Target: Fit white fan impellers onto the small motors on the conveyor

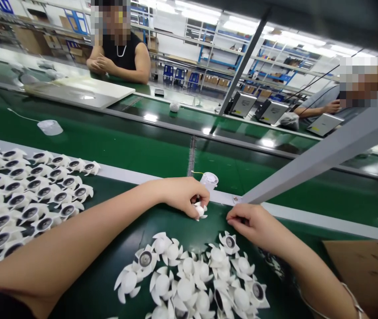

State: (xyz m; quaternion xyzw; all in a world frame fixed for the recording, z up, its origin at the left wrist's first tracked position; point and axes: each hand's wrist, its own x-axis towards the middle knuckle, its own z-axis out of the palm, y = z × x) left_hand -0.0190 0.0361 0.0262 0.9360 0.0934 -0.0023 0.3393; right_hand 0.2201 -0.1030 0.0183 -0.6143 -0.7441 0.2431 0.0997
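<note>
My left hand (184, 197) pinches a small white plastic fan impeller (199, 211) against the green belt (162, 221). Just beyond its fingers, a white round cup-shaped part (209, 180) with a thin yellow wire rests on a grey strip. My right hand (247, 226) sits to the right with its fingers curled together, and I see nothing in them. Below it lies a loose heap of white impellers (186, 289), almost touching its fingertips. A larger group of impellers (19, 199) lies in rows to the left of my left forearm.
A coiled metal spring (192, 156) crosses the green belt. A brown cardboard sheet (361, 274) covers the lower right, under a grey metal strut (321, 164). Across the belt sit two co-workers (118, 55), near a white board (79, 91) and several grey devices (270, 111).
</note>
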